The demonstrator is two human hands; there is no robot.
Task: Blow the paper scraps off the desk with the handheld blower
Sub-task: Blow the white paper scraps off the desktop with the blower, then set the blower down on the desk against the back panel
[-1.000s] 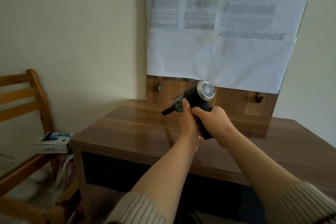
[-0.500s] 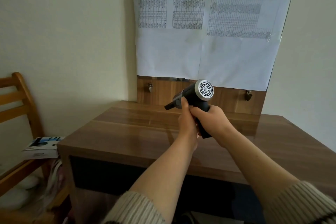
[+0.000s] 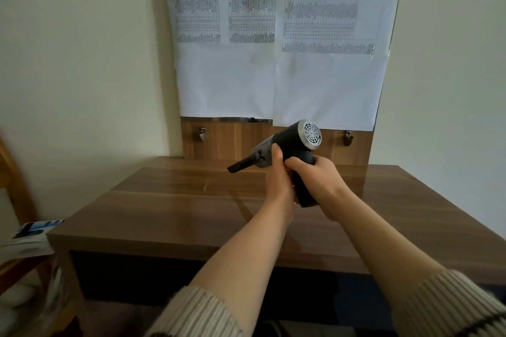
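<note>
I hold a black handheld blower [image 3: 290, 142] above the far middle of the wooden desk [image 3: 175, 210]. Its silver grille faces me and its narrow nozzle points left and slightly down. My right hand [image 3: 319, 183] is wrapped around the handle. My left hand [image 3: 278, 175] grips the front of the handle, thumb up against the body. No paper scraps show on the desk top.
White printed sheets [image 3: 276, 44] hang on the wall behind the desk, over a wooden back panel with two metal pegs. A wooden chair [image 3: 16, 186] stands at the left, blurred, with a small box [image 3: 30, 235] on its seat.
The view has swung right, so the chair has slid towards the left edge. The blower's nozzle has dipped a little lower and further left; both hands keep their hold.
</note>
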